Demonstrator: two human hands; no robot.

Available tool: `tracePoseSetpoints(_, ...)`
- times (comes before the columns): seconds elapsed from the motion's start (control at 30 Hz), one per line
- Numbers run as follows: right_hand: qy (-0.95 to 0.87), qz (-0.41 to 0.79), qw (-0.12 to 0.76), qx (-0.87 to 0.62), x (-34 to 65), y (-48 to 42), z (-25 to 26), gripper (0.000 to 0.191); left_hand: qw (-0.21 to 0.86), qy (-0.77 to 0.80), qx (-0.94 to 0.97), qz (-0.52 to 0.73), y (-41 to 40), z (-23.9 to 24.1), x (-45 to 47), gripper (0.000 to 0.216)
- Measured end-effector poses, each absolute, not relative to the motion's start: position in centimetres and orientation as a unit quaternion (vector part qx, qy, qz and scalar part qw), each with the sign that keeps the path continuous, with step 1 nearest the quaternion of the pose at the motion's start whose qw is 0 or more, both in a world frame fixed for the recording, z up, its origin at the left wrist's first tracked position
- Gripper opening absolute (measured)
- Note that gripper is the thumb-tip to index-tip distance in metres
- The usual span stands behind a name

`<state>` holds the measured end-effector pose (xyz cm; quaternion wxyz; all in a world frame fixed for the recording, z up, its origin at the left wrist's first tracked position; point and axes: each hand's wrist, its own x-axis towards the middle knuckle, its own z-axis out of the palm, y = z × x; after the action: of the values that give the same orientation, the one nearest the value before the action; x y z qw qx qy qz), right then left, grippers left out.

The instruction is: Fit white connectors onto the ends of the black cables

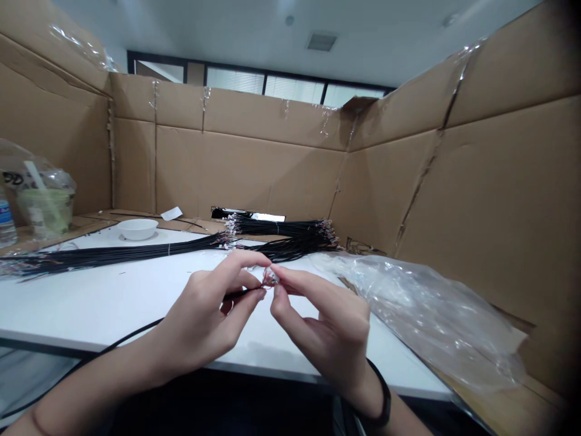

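Observation:
My left hand (204, 321) pinches a thin black cable (238, 293) between thumb and fingers, above the white table (91, 309). The cable trails out past my left wrist and down over the table's front edge. My right hand (322, 327) meets it at the tips, where thumb and forefinger pinch a small pale connector end (270, 277) with fine wires. Its exact shape is partly hidden by my fingers. Beyond my hands lie long bundles of black cables (113, 258) (290, 236) with pale terminal ends.
Cardboard walls (245, 169) surround the table at the back and sides. A crumpled clear plastic bag (422, 315) lies to the right. At the back left stand a white bowl (138, 229), a bagged green drink cup (45, 209) and a water bottle (5, 221).

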<state>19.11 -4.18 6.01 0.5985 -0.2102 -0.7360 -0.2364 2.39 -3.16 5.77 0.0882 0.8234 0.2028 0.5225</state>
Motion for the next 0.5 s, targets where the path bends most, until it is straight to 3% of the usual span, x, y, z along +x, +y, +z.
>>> tracePoseSetpoints(0.2, -0.778, -0.160, 0.586, -0.158, 19.82, -4.10, 6.38, 0.034, 0.108, 0.191, 0.812, 0.541, -3.43, 5.96, 2.21, 0.029)
tracePoseSetpoints(0.5, -0.782, -0.180, 0.571, -0.174, 20.03, -4.33, 6.51, 0.025, 0.115, 0.165, 0.817, 0.540, -3.49, 6.19, 2.29, 0.030)
